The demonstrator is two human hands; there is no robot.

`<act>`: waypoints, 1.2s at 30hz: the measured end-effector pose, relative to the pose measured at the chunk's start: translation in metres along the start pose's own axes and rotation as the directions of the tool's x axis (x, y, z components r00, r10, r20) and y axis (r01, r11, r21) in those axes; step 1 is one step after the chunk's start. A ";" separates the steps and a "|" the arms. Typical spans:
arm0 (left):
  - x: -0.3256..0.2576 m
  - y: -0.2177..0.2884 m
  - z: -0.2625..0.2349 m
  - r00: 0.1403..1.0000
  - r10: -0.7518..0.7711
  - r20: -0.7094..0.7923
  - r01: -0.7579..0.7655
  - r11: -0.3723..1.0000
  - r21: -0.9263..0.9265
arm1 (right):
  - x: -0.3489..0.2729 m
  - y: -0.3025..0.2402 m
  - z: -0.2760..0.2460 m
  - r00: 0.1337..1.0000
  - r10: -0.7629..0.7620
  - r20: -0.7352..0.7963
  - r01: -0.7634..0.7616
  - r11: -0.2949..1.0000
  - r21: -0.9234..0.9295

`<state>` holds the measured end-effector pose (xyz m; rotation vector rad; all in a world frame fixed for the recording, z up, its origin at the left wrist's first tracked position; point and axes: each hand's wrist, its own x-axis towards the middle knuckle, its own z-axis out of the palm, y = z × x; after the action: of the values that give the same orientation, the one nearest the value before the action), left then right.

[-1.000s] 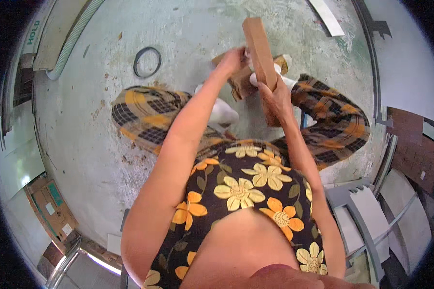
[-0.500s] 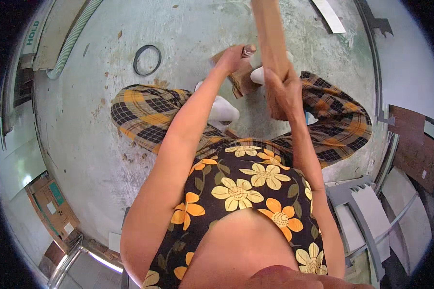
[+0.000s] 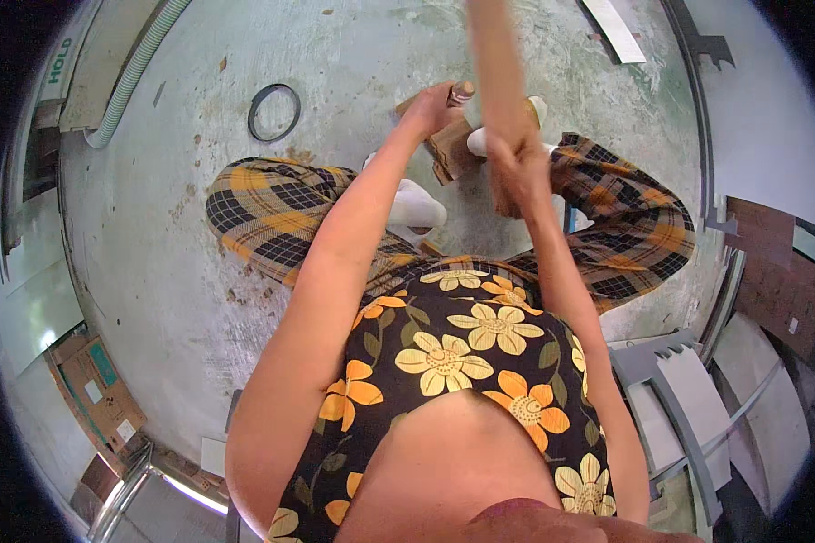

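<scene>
My left hand (image 3: 432, 109) is wrapped round a short, round-ended wooden handle (image 3: 462, 90); whatever lies below its grip is hidden. Close under that hand, a rough brown block of wood (image 3: 455, 149) rests on the floor between my feet. A long, thick wooden plank (image 3: 496, 63) is gripped near its lower end by my right hand (image 3: 519, 172), fingers closed round it. Both the plank and that hand are blurred by motion. The plank stretches away past the top of the picture, just right of the wooden handle.
My white-socked feet (image 3: 417, 206) and plaid-trousered legs (image 3: 276, 213) flank the block. A black ring (image 3: 274, 113) lies on the concrete floor at left, with wood chips about. A ribbed hose (image 3: 131, 86) runs along the left; grey frames and panels (image 3: 688, 407) stand at right.
My right hand and the plank have swung to the left, closer to the wooden handle. My left hand keeps its hold and has hardly moved.
</scene>
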<state>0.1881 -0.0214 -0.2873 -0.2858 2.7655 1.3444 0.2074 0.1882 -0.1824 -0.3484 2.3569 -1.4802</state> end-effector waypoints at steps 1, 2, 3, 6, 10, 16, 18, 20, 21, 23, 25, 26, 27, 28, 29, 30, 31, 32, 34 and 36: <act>0.002 -0.002 0.005 1.000 -0.011 -0.011 0.011 1.000 0.001 | 0.002 0.014 0.005 0.997 0.036 0.066 -0.029 0.993 -0.113; -0.001 -0.010 0.010 0.999 -0.028 -0.016 0.028 1.000 0.006 | 0.000 0.027 0.011 0.991 0.048 0.126 -0.023 0.981 -0.192; 0.000 -0.027 0.006 0.999 -0.032 -0.041 0.032 0.999 0.021 | 0.002 0.024 0.017 0.990 0.023 0.140 0.002 0.984 -0.181; -0.013 -0.057 0.006 0.987 0.064 -0.147 -0.074 0.995 -0.060 | -0.005 0.001 0.017 0.998 -0.037 0.055 0.037 0.999 0.008; -0.008 0.010 -0.040 0.969 0.058 -0.240 -0.075 0.995 -0.063 | 0.004 -0.010 -0.023 0.995 -0.077 -0.059 0.087 0.977 0.196; -0.018 0.032 -0.065 0.859 0.028 -0.511 -0.053 0.998 -0.034 | -0.002 -0.014 -0.028 0.986 -0.080 -0.146 0.122 0.943 0.311; -0.021 0.027 -0.056 0.815 -0.080 -0.574 -0.021 0.986 -0.168 | -0.002 -0.006 -0.024 0.979 -0.092 -0.182 0.137 0.959 0.249; -0.022 0.019 -0.047 0.807 -0.072 -0.587 -0.013 0.990 -0.140 | -0.001 -0.007 -0.024 0.986 -0.062 -0.155 0.101 0.961 0.259; -0.022 0.018 -0.043 0.801 -0.065 -0.595 -0.006 0.993 -0.116 | -0.001 -0.007 -0.025 0.991 -0.027 -0.131 0.061 0.962 0.265; -0.023 0.017 -0.036 0.812 -0.127 -0.570 0.038 0.985 -0.167 | -0.001 -0.006 -0.024 0.993 -0.028 -0.118 0.062 0.953 0.295; -0.023 0.015 -0.031 0.815 -0.190 -0.547 0.082 0.973 -0.215 | 0.000 -0.009 -0.021 0.994 -0.035 -0.100 0.066 0.943 0.326; -0.024 0.013 -0.028 0.796 -0.151 -0.586 0.047 0.981 -0.190 | 0.000 -0.011 -0.019 0.992 -0.081 -0.094 0.105 0.950 0.292; -0.024 0.012 -0.025 0.776 -0.112 -0.621 0.012 0.986 -0.164 | 0.000 -0.013 -0.018 0.988 -0.125 -0.089 0.144 0.955 0.258; -0.023 0.010 -0.023 0.774 -0.113 -0.622 0.009 0.986 -0.166 | 0.000 -0.014 -0.016 0.988 -0.128 -0.089 0.147 0.956 0.255; -0.023 0.008 -0.021 0.783 -0.145 -0.605 0.072 0.987 -0.144 | 0.000 -0.014 -0.014 0.984 -0.154 -0.090 0.169 0.965 0.202; -0.023 0.008 -0.020 0.790 -0.179 -0.586 0.133 0.984 -0.121 | 0.000 -0.014 -0.013 0.980 -0.177 -0.092 0.189 0.971 0.148; -0.021 0.009 -0.019 0.790 -0.180 -0.586 0.132 0.983 -0.125 | -0.001 -0.015 -0.012 0.980 -0.178 -0.092 0.190 0.971 0.144; -0.020 0.009 -0.019 0.793 -0.176 -0.584 0.141 0.984 -0.105 | -0.001 -0.015 -0.011 0.984 -0.162 -0.079 0.172 0.975 0.139; -0.021 0.008 -0.019 0.793 -0.176 -0.584 0.155 0.984 -0.087 | -0.001 -0.016 -0.008 0.987 -0.146 -0.062 0.153 0.979 0.133; -0.022 0.005 -0.019 0.840 -0.121 -0.529 0.086 0.992 -0.092 | -0.001 -0.018 -0.008 0.984 -0.169 -0.061 0.173 0.982 0.069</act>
<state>0.2089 -0.0296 -0.2688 -0.9382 3.0688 1.5179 0.2056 0.1868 -0.1626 -0.5094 2.3570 -1.6700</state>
